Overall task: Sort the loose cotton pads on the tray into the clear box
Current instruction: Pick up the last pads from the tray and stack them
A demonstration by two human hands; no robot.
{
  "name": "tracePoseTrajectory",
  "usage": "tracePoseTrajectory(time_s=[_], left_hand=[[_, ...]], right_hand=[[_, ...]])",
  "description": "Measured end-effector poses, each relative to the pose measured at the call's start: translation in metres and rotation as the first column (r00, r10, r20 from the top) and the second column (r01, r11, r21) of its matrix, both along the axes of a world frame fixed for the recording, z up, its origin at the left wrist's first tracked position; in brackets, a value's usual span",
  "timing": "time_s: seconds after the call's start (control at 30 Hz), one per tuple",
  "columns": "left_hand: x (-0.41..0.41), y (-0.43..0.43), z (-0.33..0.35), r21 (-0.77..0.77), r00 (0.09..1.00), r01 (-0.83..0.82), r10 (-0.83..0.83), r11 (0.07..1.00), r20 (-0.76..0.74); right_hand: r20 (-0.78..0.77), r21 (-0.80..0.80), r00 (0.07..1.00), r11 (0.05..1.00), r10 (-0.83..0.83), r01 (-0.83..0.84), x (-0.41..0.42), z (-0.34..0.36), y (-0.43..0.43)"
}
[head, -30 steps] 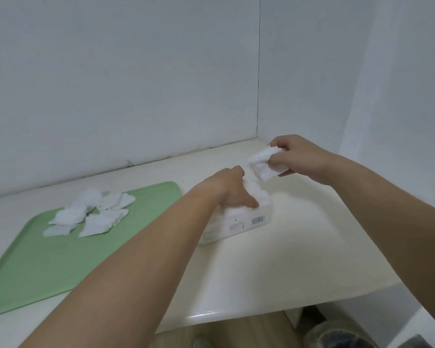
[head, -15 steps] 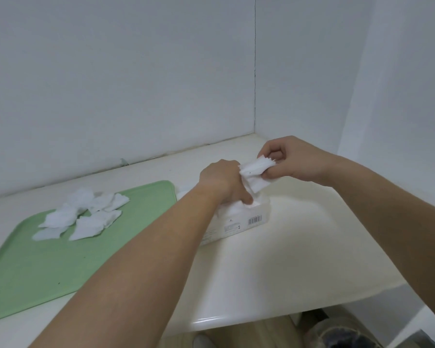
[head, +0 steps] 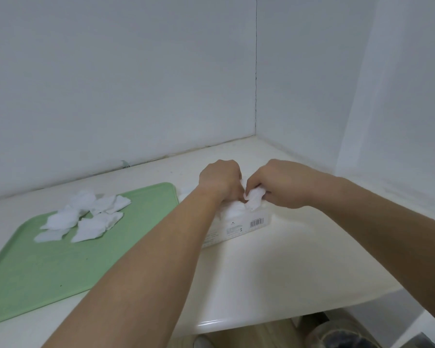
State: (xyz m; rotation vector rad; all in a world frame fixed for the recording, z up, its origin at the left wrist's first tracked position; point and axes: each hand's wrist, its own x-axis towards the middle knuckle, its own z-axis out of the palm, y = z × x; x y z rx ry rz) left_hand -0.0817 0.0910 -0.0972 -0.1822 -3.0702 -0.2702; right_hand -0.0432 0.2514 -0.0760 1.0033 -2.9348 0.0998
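Head view, right hand (head: pixel 281 187) pinching pads (head: pixel 254 200), box (head: pixel 246 223) near tray (head: pixel 174 194) edge

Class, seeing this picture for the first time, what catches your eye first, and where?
Two bare forearms meet over the pale counter, where the left hand and right hand crowd onto the clear box; the right hand pinches a bunch of cotton pads at its top. To the left, a green tray stands out, with loose cotton pads heaped at its far end.

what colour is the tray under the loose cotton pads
The tray is pale green, head view.
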Motion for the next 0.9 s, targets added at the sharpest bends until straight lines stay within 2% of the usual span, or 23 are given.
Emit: tracePoseTrajectory(time_s=[0.1,0.2,0.3,0.4,0.57,0.73,0.9], left_hand=[[-0.002,0.000,-0.001,-0.006,1.000,-0.011,0.011,1.000,-0.009],[-0.003,0.000,-0.003,-0.013,1.000,-0.009,0.008,1.000,-0.015],[-0.004,-0.001,-0.003,-0.020,1.000,-0.004,0.003,1.000,-0.013],[-0.005,-0.001,-0.003,-0.025,1.000,-0.004,0.004,1.000,-0.010],[-0.005,-0.003,-0.002,-0.002,1.000,-0.008,0.008,1.000,0.009],[-0.004,-0.005,-0.004,0.012,1.000,0.009,-0.009,1.000,0.014],[-0.003,-0.006,-0.005,0.062,0.999,-0.023,0.021,0.998,0.042]], right_hand=[[0.028,0.118,1.000,0.993,-0.010,0.007,0.003,0.001,-0.011],[0.145,0.230,0.989,0.973,-0.037,0.003,0.005,0.004,-0.018],[0.238,0.266,0.970,0.964,-0.049,-0.017,0.003,0.009,-0.022],[0.255,0.258,0.965,0.966,-0.064,-0.004,-0.003,0.015,-0.023],[0.158,0.165,0.986,0.986,-0.055,0.028,-0.005,0.005,-0.025],[0.099,-0.039,0.989,0.993,-0.107,0.111,-0.003,-0.001,-0.011],[-0.076,0.095,0.985,0.982,-0.154,0.161,-0.001,-0.002,-0.027]])
